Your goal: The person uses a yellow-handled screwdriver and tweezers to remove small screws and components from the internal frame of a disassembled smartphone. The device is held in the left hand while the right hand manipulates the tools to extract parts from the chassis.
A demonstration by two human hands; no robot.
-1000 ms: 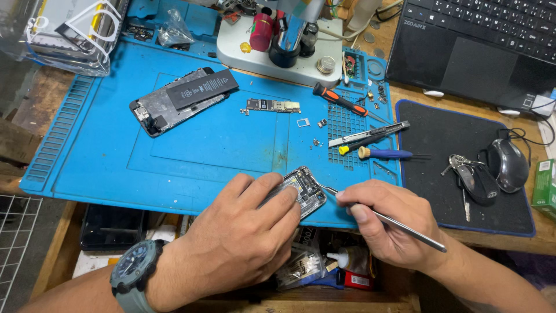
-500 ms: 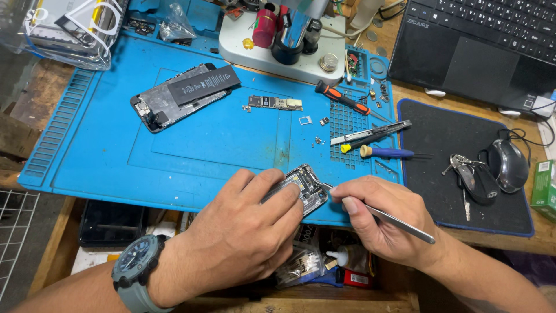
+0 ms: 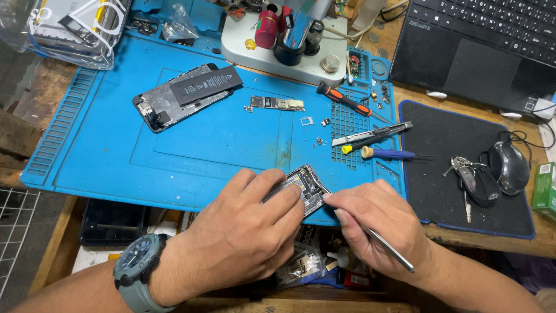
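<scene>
Your left hand (image 3: 243, 232) grips the open phone (image 3: 306, 188); your right hand (image 3: 376, 229) pinches thin tweezers (image 3: 389, 250). Hold steady and poke gently.

Two opened phones (image 3: 186, 95) (image 3: 306, 186) — two screwdrivers (image 3: 343, 99) (image 3: 387, 153).

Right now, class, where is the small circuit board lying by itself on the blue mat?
In the head view, the small circuit board lies upper centre on the blue mat, just right of the opened phone body and below the white microscope base.
</scene>
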